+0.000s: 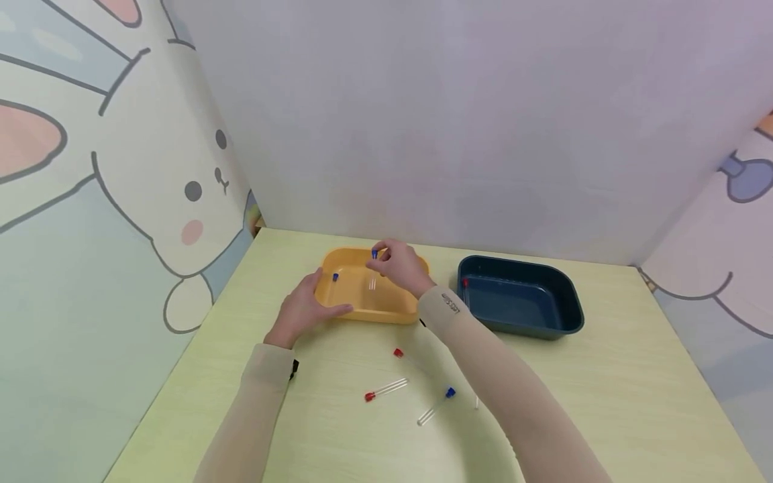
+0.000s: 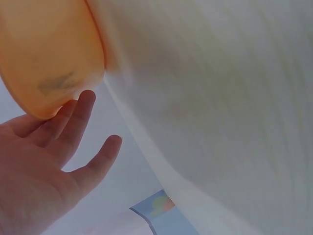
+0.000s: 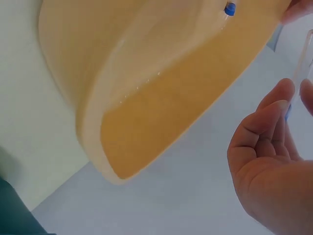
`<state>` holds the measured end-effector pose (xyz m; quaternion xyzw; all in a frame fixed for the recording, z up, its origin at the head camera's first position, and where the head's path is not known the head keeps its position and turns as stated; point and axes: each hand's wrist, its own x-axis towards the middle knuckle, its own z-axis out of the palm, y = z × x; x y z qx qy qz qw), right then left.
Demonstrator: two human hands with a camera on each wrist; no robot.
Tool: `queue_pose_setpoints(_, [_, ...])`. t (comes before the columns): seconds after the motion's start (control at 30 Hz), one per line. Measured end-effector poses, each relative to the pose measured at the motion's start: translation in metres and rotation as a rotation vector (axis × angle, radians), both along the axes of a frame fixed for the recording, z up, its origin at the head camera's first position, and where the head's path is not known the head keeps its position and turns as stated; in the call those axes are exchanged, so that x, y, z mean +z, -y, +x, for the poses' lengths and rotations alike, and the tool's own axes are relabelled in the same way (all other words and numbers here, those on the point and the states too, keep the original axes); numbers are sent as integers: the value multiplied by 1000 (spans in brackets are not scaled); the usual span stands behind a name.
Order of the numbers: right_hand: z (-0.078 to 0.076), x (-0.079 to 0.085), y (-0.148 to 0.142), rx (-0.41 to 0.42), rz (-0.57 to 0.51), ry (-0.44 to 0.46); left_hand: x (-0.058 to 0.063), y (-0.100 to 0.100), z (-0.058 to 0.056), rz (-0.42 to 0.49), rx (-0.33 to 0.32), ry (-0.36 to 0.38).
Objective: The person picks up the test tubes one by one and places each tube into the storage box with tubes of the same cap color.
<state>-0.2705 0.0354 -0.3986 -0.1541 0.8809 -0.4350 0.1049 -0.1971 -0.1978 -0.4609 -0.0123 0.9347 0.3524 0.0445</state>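
Over the yellow tray (image 1: 347, 295), the right hand (image 1: 398, 267) is pinching a clear tube with a blue cap (image 1: 374, 255) between thumb and fingertips, cap uppermost, the tube hanging down above the tray's floor. In the right wrist view the fingers (image 3: 266, 129) are curling around the tube's glass body (image 3: 304, 54). A second blue-capped tube (image 1: 335, 276) is lying inside the tray near its left wall. The left hand (image 1: 302, 310) is resting against the tray's left near corner, its fingers lying straight along the outer wall, gripping nothing; the left wrist view shows the fingertips (image 2: 80, 110) touching the tray (image 2: 46, 54). On the table (image 1: 634, 376), in front of the tray, two red-capped tubes (image 1: 386, 389) (image 1: 398, 352) and one blue-capped tube (image 1: 436, 404) are lying apart from each other. A dark blue tray (image 1: 561, 282) is sitting just to the right of the yellow one, with a red cap (image 1: 465, 283) showing at its left inner wall.
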Motion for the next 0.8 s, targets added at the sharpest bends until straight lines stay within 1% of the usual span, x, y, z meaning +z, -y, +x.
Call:
queue_pose_setpoints(0.2, [-5, -4, 11, 0, -6, 70, 2, 1, 1, -8, 2, 0])
queue_pose_setpoints(0.47, [-13, -17, 30, -10, 34, 71, -1, 2, 1, 11, 17, 10])
queue_pose_setpoints(0.8, [-16, -33, 48, -32, 66, 122, -1, 2, 0, 4, 4, -17])
